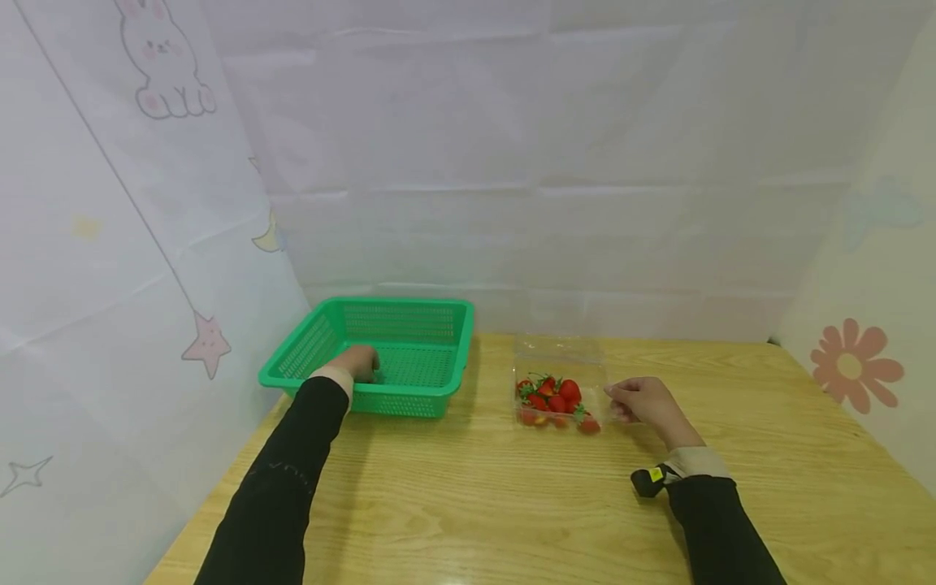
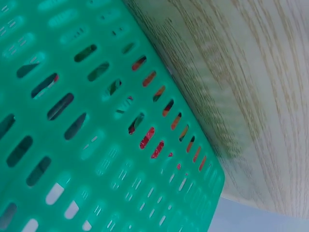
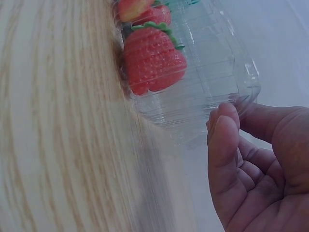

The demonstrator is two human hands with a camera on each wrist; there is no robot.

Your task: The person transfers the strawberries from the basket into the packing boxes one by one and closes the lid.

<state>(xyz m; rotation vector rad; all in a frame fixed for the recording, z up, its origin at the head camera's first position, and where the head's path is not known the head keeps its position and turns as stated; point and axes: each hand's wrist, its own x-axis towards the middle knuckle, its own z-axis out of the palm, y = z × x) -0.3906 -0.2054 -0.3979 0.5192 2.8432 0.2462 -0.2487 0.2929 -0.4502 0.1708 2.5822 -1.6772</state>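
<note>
In the head view my left hand [image 1: 357, 362] reaches down over the near wall of a green plastic basket [image 1: 398, 400], its fingers mostly hidden. Bits of red strawberry [image 2: 147, 138] and green leaf show through the slots of the basket wall in the left wrist view; I cannot tell whether that hand holds any. My right hand [image 1: 643, 405] pinches the right rim of a clear plastic box [image 3: 207, 72] between thumb and fingers. Inside the box lie several strawberries [image 3: 153, 60] with green leaves, heaped toward its left and front in the head view.
Both the basket and the box stand on a light wooden table [image 1: 468, 504], with a strip of wood between them. A white sheet [image 1: 468, 162] hangs behind, and printed sheets stand at both sides. A small black device [image 1: 647, 481] is strapped to the right wrist.
</note>
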